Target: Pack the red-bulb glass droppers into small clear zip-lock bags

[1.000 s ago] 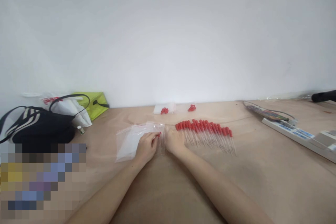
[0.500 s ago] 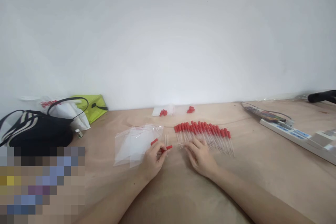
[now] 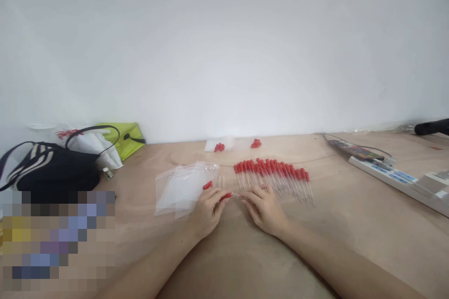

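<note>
My left hand (image 3: 210,208) is closed, pinching a red rubber bulb (image 3: 226,195) that points right. My right hand (image 3: 262,206) is closed on a thin glass dropper tube (image 3: 236,194), held level, whose left end meets the bulb's mouth. How far it reaches inside I cannot tell. Just beyond my left hand lie loose red bulbs (image 3: 207,185) and a couple of bare glass tubes (image 3: 221,181). Behind my right hand, glass droppers with red bulbs (image 3: 271,168) lie side by side in a row, bulbs toward the wall.
Clear zip bags (image 3: 175,191) lie left of my hands. Farther back, two small groups of red bulbs (image 3: 219,147) rest on plastic bags. A white power strip (image 3: 393,175) and a phone (image 3: 358,150) are at right. A black bag (image 3: 56,173) and a green bag (image 3: 128,140) stand left.
The bulb in my left hand and the tube in my right hand were apart and now meet end to end. The camera view has shifted slightly.
</note>
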The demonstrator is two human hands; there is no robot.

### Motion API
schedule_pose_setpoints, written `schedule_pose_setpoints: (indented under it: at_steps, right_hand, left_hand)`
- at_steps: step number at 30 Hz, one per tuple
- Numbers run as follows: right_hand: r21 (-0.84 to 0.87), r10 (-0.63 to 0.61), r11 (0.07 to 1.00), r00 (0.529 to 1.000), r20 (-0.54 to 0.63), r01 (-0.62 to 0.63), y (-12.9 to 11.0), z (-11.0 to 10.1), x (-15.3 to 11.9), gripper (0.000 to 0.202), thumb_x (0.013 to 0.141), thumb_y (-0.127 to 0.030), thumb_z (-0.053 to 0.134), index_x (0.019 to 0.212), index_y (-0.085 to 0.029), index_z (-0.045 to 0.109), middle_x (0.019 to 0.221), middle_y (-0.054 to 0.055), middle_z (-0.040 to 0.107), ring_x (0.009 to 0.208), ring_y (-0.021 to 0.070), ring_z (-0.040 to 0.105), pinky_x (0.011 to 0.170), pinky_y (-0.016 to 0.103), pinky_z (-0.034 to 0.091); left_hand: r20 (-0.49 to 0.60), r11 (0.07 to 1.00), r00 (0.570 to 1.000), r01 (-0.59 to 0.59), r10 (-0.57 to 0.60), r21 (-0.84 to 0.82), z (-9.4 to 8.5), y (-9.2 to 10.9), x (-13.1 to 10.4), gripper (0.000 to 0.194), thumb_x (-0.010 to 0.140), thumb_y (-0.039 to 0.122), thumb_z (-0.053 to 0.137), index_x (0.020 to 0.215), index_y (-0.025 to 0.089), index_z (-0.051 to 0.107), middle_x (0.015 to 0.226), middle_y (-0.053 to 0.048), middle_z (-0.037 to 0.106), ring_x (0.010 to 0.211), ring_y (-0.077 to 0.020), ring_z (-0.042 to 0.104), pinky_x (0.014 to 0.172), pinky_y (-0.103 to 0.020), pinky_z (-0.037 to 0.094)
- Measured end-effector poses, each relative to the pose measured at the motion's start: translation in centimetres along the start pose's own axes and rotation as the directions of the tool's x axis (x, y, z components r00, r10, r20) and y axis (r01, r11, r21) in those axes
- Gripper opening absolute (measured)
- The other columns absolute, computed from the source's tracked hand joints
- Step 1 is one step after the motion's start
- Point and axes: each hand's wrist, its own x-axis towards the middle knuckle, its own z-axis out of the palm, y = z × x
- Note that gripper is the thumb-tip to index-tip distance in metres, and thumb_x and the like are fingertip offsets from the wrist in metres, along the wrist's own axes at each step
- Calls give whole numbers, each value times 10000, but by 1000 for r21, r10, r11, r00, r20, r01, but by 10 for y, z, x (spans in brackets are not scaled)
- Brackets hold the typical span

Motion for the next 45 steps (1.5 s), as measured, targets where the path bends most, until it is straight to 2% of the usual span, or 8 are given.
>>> schedule_pose_setpoints:
  at_steps: [6, 11, 19, 24, 31, 36, 42, 45]
  right_hand:
    - [42, -30, 999, 999, 29, 28, 3, 2, -1, 245, 826, -176, 436, 1013, -215, 589, 771, 30, 606, 706, 132, 507, 751, 326, 289]
    - [91, -54, 995, 996, 70, 48, 6, 0, 1, 219, 816, -186, 477, 985, -239, 605, 778, 6, 613, 705, 117, 512, 755, 315, 280]
    - [-83, -152, 983, 982, 117, 162, 11, 1, 2, 239, 811, -134, 440, 926, -244, 618, 765, 2, 583, 670, 108, 490, 683, 300, 236]
    - [-203, -184, 957, 975, 124, 207, 8, 1, 2, 247, 765, -82, 420, 871, -200, 610, 740, 6, 559, 598, 101, 434, 638, 299, 200]
    - [-193, -176, 961, 975, 134, 200, -5, 1, 3, 187, 775, -112, 409, 702, -167, 572, 658, 4, 521, 565, 105, 383, 618, 294, 187]
    - [-159, -138, 974, 978, 154, 162, -9, 4, 3, 196, 813, -155, 397, 714, -173, 565, 668, 5, 523, 593, 112, 401, 615, 282, 194]
    - [-205, -92, 971, 982, 166, 126, -15, -3, 10, 177, 809, -166, 416, 848, -185, 588, 726, 31, 558, 665, 136, 444, 624, 287, 212]
    - [-233, -28, 970, 988, 153, 63, -13, -6, 13, 183, 773, -151, 451, 872, -196, 599, 734, 45, 590, 726, 163, 478, 644, 298, 224]
  left_hand:
    - [23, 999, 999, 37, -37, -16, 0, 0, 0, 185, 864, 265, 416, 854, 178, 579, 747, -31, 614, 716, -160, 551, 671, -289, 415]
    - [47, 998, 999, -1, 4, -67, -2, -3, 0, 237, 873, 302, 401, 846, 180, 602, 711, -35, 600, 680, -153, 538, 656, -280, 398]
    - [88, 989, 987, -131, 137, -70, -1, -2, -2, 273, 883, 292, 382, 772, 173, 602, 646, -18, 580, 613, -134, 498, 703, -309, 354]
    - [116, 992, 985, -125, 125, -4, -1, -2, -2, 246, 877, 258, 370, 776, 182, 580, 662, -16, 585, 626, -137, 511, 779, -345, 350]
    - [156, 987, 979, -145, 133, 64, -2, 3, -3, 164, 839, 214, 411, 777, 195, 562, 705, -13, 600, 666, -143, 532, 873, -386, 315]
    - [177, 979, 972, -175, 156, 103, -2, 3, -3, 145, 832, 190, 423, 798, 194, 563, 710, -11, 602, 671, -139, 538, 881, -381, 308]
    - [92, 953, 977, -208, 192, 221, -8, -2, 4, 164, 847, 174, 415, 898, 209, 567, 766, -13, 624, 724, -148, 550, 896, -398, 281]
    - [12, 950, 993, -117, 119, 289, -14, -9, 6, 231, 820, 258, 472, 1040, 210, 525, 939, -61, 609, 885, -202, 534, 913, -416, 273]
